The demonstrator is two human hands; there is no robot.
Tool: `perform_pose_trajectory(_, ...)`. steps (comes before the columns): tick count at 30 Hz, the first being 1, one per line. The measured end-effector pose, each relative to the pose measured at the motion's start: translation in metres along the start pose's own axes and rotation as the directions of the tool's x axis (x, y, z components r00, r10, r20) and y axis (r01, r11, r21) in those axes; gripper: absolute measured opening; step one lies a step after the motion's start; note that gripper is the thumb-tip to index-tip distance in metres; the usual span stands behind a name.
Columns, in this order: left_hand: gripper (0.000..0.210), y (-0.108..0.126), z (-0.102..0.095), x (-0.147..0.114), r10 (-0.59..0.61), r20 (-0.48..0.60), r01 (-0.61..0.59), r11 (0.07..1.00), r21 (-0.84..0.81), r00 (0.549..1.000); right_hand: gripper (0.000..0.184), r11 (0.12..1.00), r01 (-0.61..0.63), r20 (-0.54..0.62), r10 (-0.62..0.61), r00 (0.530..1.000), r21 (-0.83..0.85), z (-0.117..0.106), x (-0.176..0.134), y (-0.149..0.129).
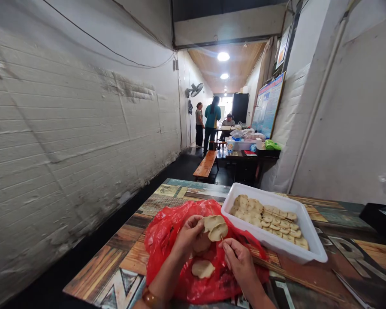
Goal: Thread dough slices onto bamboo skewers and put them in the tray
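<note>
My left hand (190,235) is closed on the edge of pale, thin round slices (216,228), held up above a red plastic bag (167,223). My right hand (239,258) pinches a thin wooden skewer (221,238) just below these slices, and the skewer runs into them. On the opened bag, under my hands, lies a loose pale slice (203,269). More slices are partly hidden behind my left hand. To the right, a white plastic tray (315,246) holds rows of similar skewered slices (278,225).
The patterned wooden table (116,257) carries the bag and tray. A dark container (379,223) stands at the right edge. Farther off are a wooden bench (206,164), a cluttered table (244,153) and three people. A white wall (67,141) runs along the left.
</note>
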State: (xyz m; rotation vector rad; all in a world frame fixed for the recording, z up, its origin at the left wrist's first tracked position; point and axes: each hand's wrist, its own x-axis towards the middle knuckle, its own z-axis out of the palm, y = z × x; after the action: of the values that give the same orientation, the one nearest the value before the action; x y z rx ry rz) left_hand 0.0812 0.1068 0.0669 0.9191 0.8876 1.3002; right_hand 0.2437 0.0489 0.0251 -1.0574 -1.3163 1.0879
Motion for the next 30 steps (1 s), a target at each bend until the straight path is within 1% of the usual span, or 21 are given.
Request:
perform_pose_trajectory(3,0.037,0.003,0.003,0.010,-0.023,0.026,0.022,0.999,0.026,0.999,0.038,0.999,-0.023,-0.037,0.021,0.999,-0.047,-0.001,-0.002,-0.004)
perform_pose_trajectory(6,0.037,0.004,0.005,0.012,-0.007,0.034,0.008,0.999,-0.034,0.999,0.039,0.989,-0.025,-0.067,0.016,0.998,-0.146,-0.002,-0.004,-0.010)
perform_pose_trajectory(10,0.034,0.003,-0.001,0.012,-0.007,0.052,0.012,0.994,-0.106,0.999,0.045,0.970,-0.042,-0.096,0.019,0.995,-0.240,0.000,-0.006,-0.015)
perform_pose_trajectory(14,0.030,0.004,-0.007,0.013,-0.010,0.035,0.014,0.991,-0.131,0.999,0.047,0.947,-0.066,-0.122,0.029,0.992,-0.315,-0.001,-0.006,-0.024)
perform_pose_trajectory(17,0.032,0.005,-0.009,0.013,-0.042,0.047,0.048,0.988,-0.146,0.998,0.041,0.922,-0.019,-0.077,-0.012,0.997,-0.388,-0.007,-0.004,-0.032)
perform_pose_trajectory(19,0.032,0.006,-0.009,0.013,-0.039,0.043,0.045,0.986,-0.159,0.998,0.037,0.897,0.025,-0.037,-0.046,0.998,-0.442,-0.011,-0.005,-0.034)
perform_pose_trajectory(23,0.030,0.003,-0.011,0.013,0.007,0.057,0.002,0.989,-0.148,0.998,0.035,0.835,0.110,-0.030,-0.149,0.988,-0.539,-0.017,-0.011,-0.025)
perform_pose_trajectory(25,0.029,0.002,-0.012,0.014,0.024,0.061,-0.017,0.992,-0.122,0.998,0.034,0.820,0.157,-0.007,-0.192,0.981,-0.550,-0.019,-0.014,-0.017)
perform_pose_trajectory(27,0.027,0.002,-0.013,0.014,0.028,0.043,-0.023,0.995,-0.100,0.999,0.031,0.818,0.187,0.032,-0.202,0.979,-0.544,-0.021,-0.017,-0.012)
perform_pose_trajectory(30,0.026,0.003,-0.011,0.013,0.001,0.018,0.000,0.997,-0.080,1.000,0.028,0.805,0.211,0.088,-0.195,0.977,-0.555,-0.024,-0.017,-0.010)
